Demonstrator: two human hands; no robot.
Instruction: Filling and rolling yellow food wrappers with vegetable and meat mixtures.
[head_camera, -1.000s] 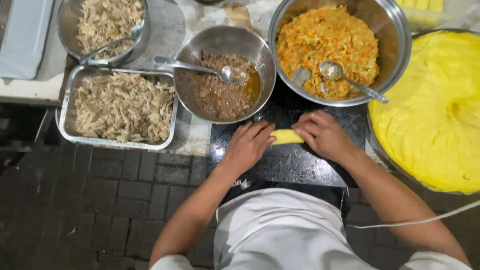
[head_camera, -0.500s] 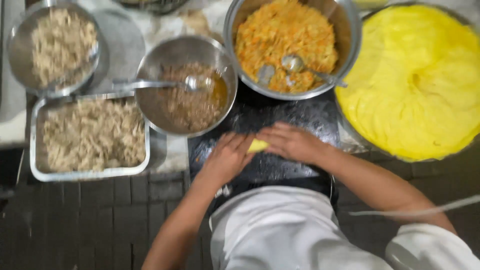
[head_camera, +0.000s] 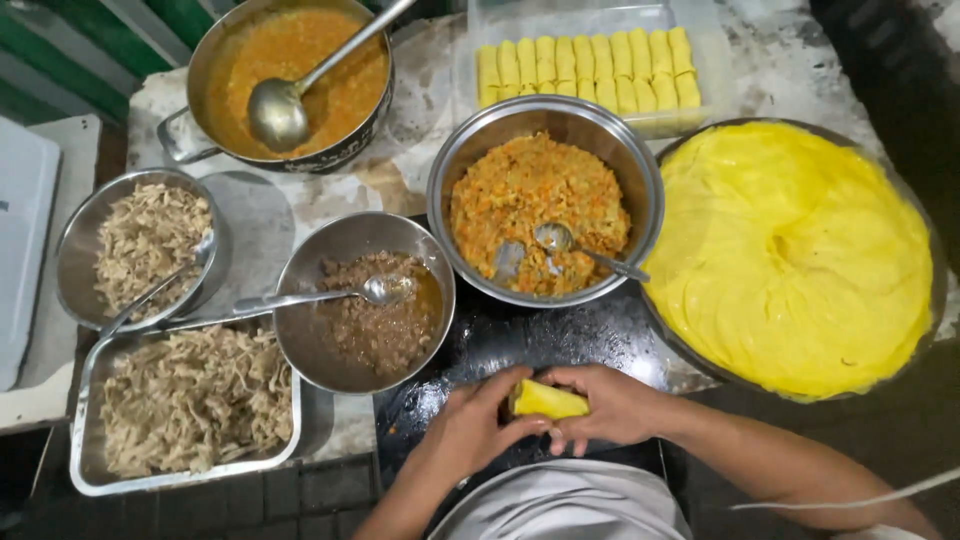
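Small yellow rolled wrapper (head_camera: 548, 401) sits between both hands, low centre of frame, over the black glossy work board (head_camera: 520, 345). Can't tell if it rests on the board or is lifted just off it.

Left hand (head_camera: 470, 430): fingers curled, thumb and fingertips pinching the roll's left end. Partly closed around it.

Right hand (head_camera: 612, 405): fingers bent over the top and right side of the roll, closed on it. Both hands touch the roll and nearly meet under it.

Just beyond the board, centre: round steel bowl of orange-and-brown shredded filling (head_camera: 545, 212), steel spoon (head_camera: 580, 248) lying in it, handle pointing right.

Right of that, touching the board edge: big round pan stacked with thin yellow wrapper sheets (head_camera: 795, 255).

Left of the board: smaller steel bowl of brown minced filling in liquid (head_camera: 365, 300), long spoon (head_camera: 320, 295) across it, handle out to the left.

Further left: rectangular metal tray of pale shredded meat (head_camera: 190, 405), and above it a round steel bowl of the same pale shreds (head_camera: 140, 245) with a utensil leaning in.

Far edge: dark pot of orange sauce (head_camera: 290, 75) with a ladle (head_camera: 285, 105), top left. Clear tray with a row of finished yellow rolls (head_camera: 585, 70), top centre.

White apron (head_camera: 565, 505) at bottom edge.
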